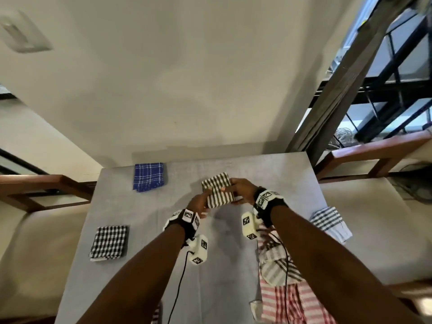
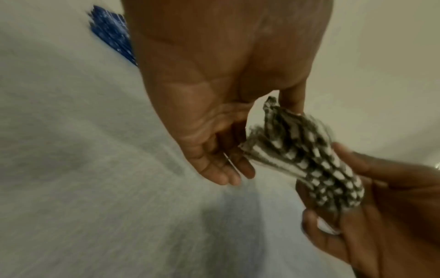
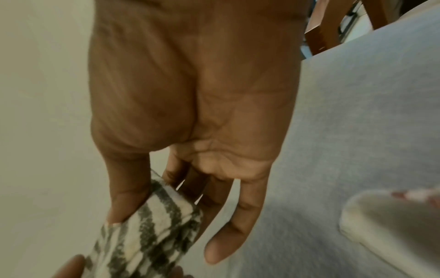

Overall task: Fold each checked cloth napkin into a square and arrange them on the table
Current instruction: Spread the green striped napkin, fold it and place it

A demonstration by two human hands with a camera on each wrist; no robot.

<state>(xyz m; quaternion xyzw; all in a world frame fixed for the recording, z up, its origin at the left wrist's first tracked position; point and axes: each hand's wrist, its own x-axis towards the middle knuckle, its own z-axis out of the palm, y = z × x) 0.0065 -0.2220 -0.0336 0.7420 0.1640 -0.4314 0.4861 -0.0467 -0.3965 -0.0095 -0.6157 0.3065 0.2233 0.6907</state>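
A folded grey-and-white striped napkin (image 1: pixel 218 190) (image 2: pixel 302 159) (image 3: pixel 145 237) hangs a little above the grey table (image 1: pixel 177 230), its shadow beneath it. My left hand (image 1: pixel 205 203) (image 2: pixel 262 143) holds its near left corner, thumb on top and fingers under the edge. My right hand (image 1: pixel 230 190) (image 3: pixel 164 225) pinches its right side, with the thumb pressed on the upper face. Folded squares lie on the table: a blue checked napkin (image 1: pixel 148 176) at the far left, a black-and-white checked napkin (image 1: pixel 109 242) at the left, and a grey checked napkin (image 1: pixel 330 224) at the right edge.
A heap of unfolded striped cloths (image 1: pixel 278 270) lies at the near right, with a pink striped cloth (image 1: pixel 287 305) below it. Wrist cables trail over the table. Wooden chair frames (image 1: pixel 374 150) stand on both sides; a wall lies beyond the far edge.
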